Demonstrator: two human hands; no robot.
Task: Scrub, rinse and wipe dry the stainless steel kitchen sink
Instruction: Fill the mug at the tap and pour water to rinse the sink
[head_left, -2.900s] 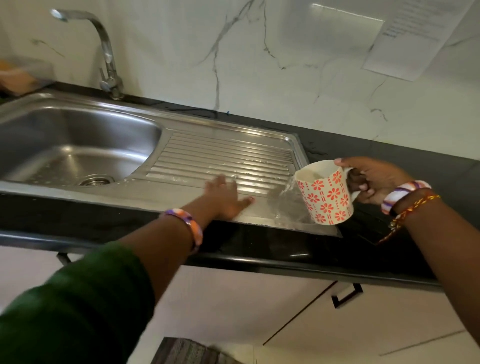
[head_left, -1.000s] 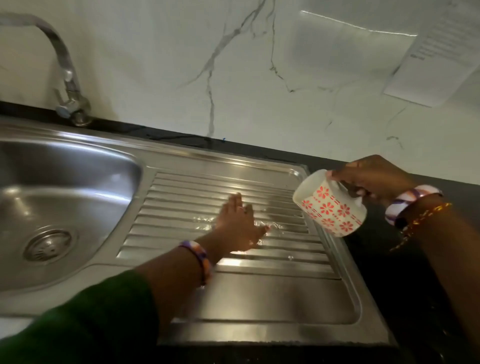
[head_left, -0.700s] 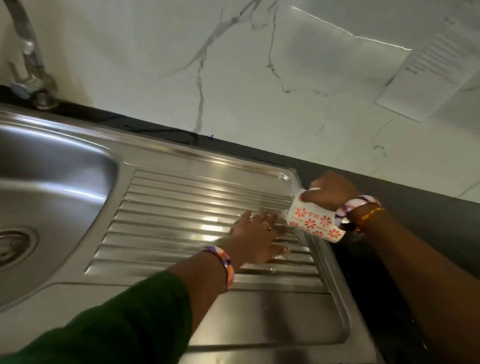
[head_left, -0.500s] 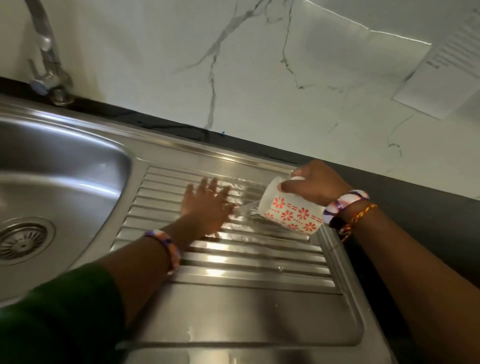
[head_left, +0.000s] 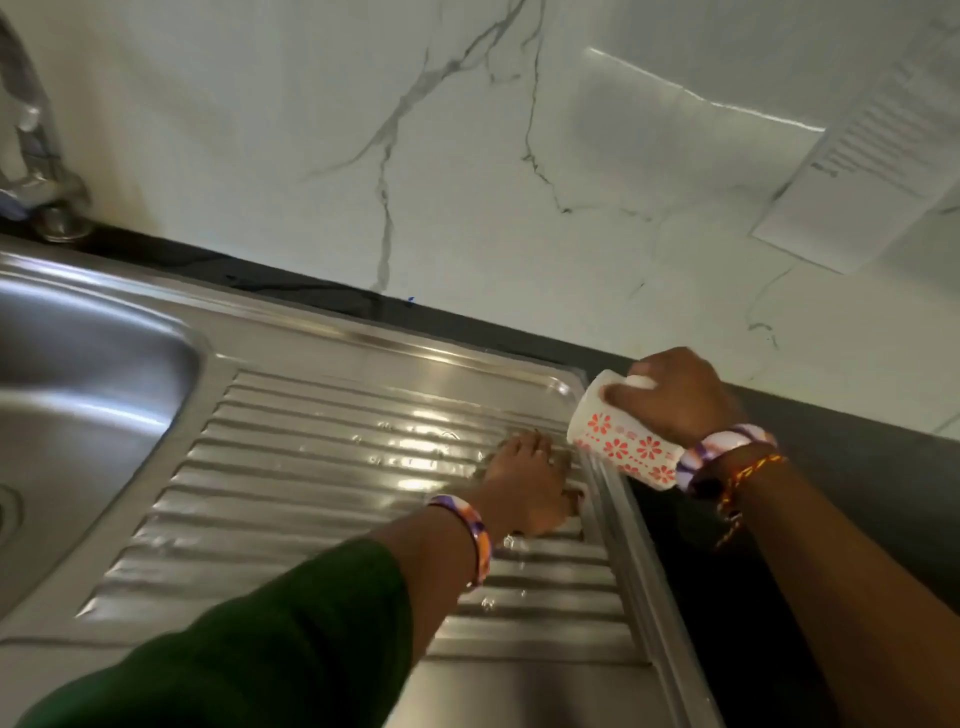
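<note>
While water is pooling on the ribs:
sink (head_left: 291, 415): sitting in dark tabletop (head_left: 779, 545), tap (head_left: 31, 156) at far left
left hand (head_left: 524, 488): lying flat on drainboard, fingers straight
right hand (head_left: 675, 395): gripping tilted floral mug (head_left: 621, 441) over drainboard's right edge

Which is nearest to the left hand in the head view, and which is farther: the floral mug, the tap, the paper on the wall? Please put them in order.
From the left hand, flat on the drainboard:
1. Floral mug, just to its right, tipped in the right hand.
2. Paper on the wall, upper right.
3. Tap, far left, behind the basin.
</note>
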